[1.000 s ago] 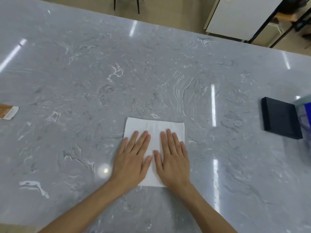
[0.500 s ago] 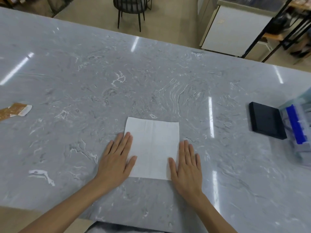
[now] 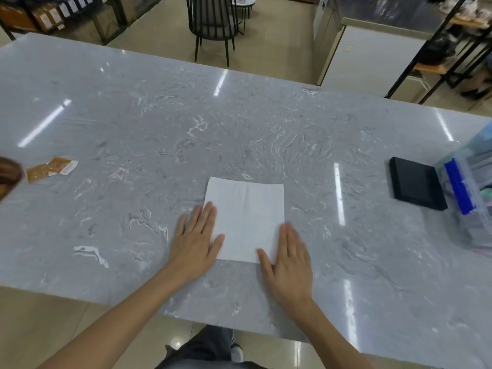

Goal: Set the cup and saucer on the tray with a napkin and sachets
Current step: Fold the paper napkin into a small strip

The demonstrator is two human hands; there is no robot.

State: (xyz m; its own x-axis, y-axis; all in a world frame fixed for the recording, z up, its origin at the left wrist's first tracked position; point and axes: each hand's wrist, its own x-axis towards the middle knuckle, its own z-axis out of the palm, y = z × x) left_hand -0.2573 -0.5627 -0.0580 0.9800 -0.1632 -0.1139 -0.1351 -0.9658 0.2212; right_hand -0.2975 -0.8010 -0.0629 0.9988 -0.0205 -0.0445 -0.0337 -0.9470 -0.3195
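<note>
Marble-patterned grey surface [image 3: 239,134] is filling most of the frame, its near edge running across the lower part of the picture and its far edge crossing the upper part, with a black chair [image 3: 211,25] standing on the floor beyond it. Wide bare stretches are lying open to the left and right of centre and across the far half. A white napkin [image 3: 246,217] is lying flat at centre frame, square to the near edge. The left hand [image 3: 195,242] is resting palm down with fingers spread, its fingertips and thumb overlapping the napkin's left edge. The right hand [image 3: 288,258] is lying flat the same way at the napkin's lower right corner, slightly blurred; both hands are open and holding nothing. Brown and white sachets [image 3: 52,169] are sitting at the left of the frame, well apart from the napkin. At the right, a black tray [image 3: 416,183] is lying empty on the surface, just beside a clear plastic box [image 3: 471,190] with a blue part; its contents are too blurred to tell.
</note>
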